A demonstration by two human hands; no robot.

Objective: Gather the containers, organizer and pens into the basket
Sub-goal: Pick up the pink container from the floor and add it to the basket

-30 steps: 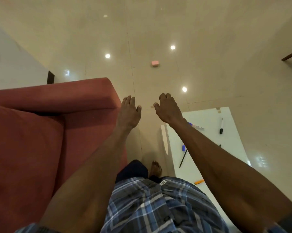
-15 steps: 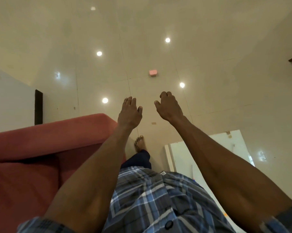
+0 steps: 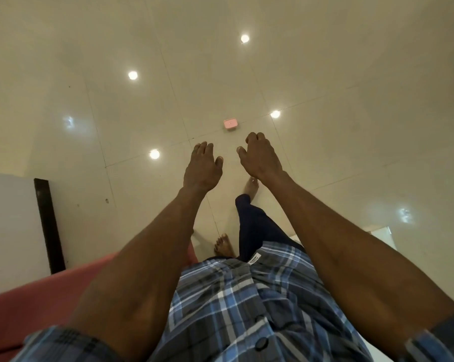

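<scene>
As both arms stretched out ahead over the glossy floor (image 3: 351,74), neither hand carried a thing: the left hand (image 3: 202,168) hung with fingers loosely extended and pointing down, and the right hand (image 3: 261,158) showed its fingers loosely curled round nothing at all. The only likely task item in sight was the small pink container (image 3: 230,124), which lay flat on the tiles just beyond the fingertips in the head view, though it sat well below them on the floor. No basket, organizer or pens could be seen from this angle.

The risks looked plain enough. The container was low and small, so a reach for it probably called for a deep bend, and on bare feet on polished tile a hurried lunge could mean a slip. The forward foot (image 3: 252,188) was planted between the person and the container, and a careless next step might have kicked it skidding away across the smooth surface. Being shallow and flat, it might also have been awkward to pinch up by its edges.

Around the person, the red sofa (image 3: 24,309) filled the lower left, close against the left leg, with a dark upright post (image 3: 49,226) and a pale panel (image 3: 9,226) behind it. A corner of a white table (image 3: 384,235) peeked in at the right. The path ahead looked open, apart from bright reflected ceiling lights that could mask the container's outline.
</scene>
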